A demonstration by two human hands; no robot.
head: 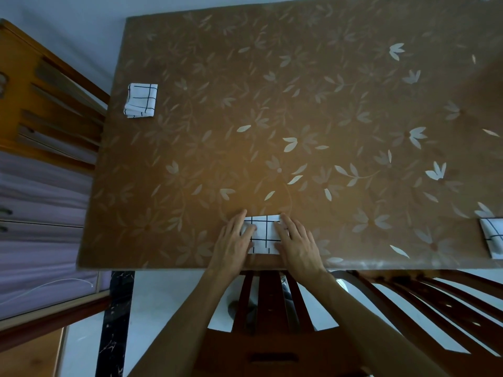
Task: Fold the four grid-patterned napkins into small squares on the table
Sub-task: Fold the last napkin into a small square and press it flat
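The far napkin point(141, 100) and seemingly the right-edge napkin point(494, 236) are folded, the near napkin point(263, 235) is pressed onto the surface point(299, 104) by the flat, outstretched left hand point(234, 240) and right hand point(298, 240), and no fourth is seen.

White napkins point(263, 235), black grid lines. Brown desk point(299, 104), pale leaf-and-flower print. Dark red-brown slatted chair point(272, 300). Purple drawers point(40, 213) at side.

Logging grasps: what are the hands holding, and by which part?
Nothing is gripped. The left hand and right hand press flat on the side edges of the folded white black-gridded cloth napkin.
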